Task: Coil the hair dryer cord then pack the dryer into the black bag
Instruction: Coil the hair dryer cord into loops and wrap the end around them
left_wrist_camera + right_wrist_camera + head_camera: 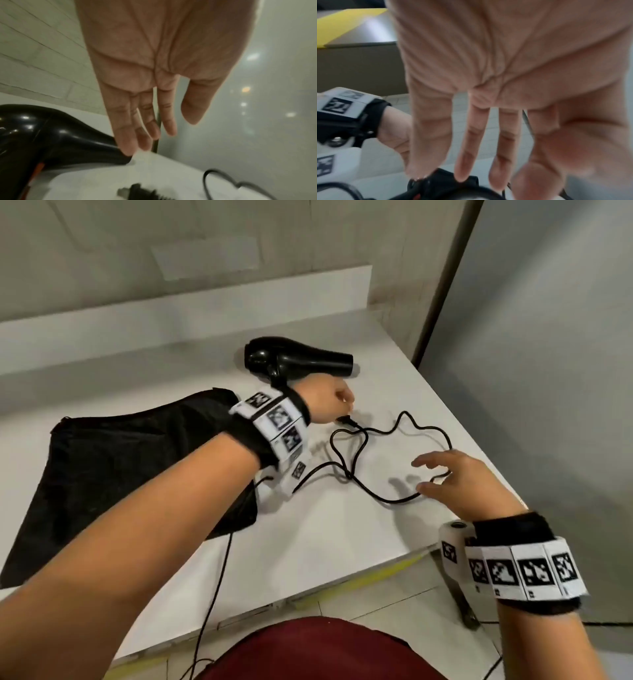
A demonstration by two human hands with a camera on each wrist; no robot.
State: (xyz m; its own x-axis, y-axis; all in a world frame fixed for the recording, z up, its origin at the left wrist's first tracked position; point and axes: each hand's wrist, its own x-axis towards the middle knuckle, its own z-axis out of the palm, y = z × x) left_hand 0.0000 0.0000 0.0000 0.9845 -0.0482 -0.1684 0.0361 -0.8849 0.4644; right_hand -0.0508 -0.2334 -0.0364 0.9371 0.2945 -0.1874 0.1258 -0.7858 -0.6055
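Observation:
A black hair dryer [298, 361] lies on its side at the back of the white table [308, 542]. Its cord [346, 474] sprawls in loose loops in front of it, with the plug [347, 421] at the left end. My left hand [334, 402] hovers just above the plug, fingers straight in the left wrist view [154, 121], holding nothing; the dryer [51, 142] and plug [137, 192] show there. Over the right side of the loops my right hand [445, 474] is spread, its palm and fingers [477, 148] empty. The black bag [120, 467] lies flat at the left, under my left forearm.
A raised white ledge [171, 313] runs along the back of the table, with a tiled wall behind. A grey panel [548, 371] stands close on the right. A thin black cable [219, 570] hangs over the table's front edge toward the floor.

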